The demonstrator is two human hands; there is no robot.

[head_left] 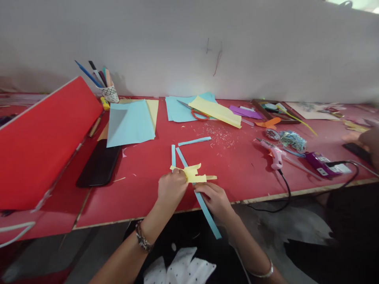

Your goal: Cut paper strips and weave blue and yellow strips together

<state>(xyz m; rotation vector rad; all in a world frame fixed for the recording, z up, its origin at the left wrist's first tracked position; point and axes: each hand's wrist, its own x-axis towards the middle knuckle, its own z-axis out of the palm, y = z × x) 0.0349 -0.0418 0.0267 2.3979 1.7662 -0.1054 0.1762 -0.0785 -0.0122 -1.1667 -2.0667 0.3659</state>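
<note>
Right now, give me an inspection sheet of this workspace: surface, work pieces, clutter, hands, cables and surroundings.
Surface: red tabletop, with fine paper scraps scattered beyond the hands.
Work pieces: yellow paper cutout at the hands; light-blue paper strip extending past the near table edge.
Clutter: scissors partly under folded yellow paper; pink glue gun; black smartphone.
Hands: left hand gripping the cutout; right hand with fingers at the strip, grip unclear.
Cables: glue gun's black cable hanging over the edge; another plugged in at the purple power strip.
Surroundings: whitish wall behind; part of another person at far right, blurred.
</note>
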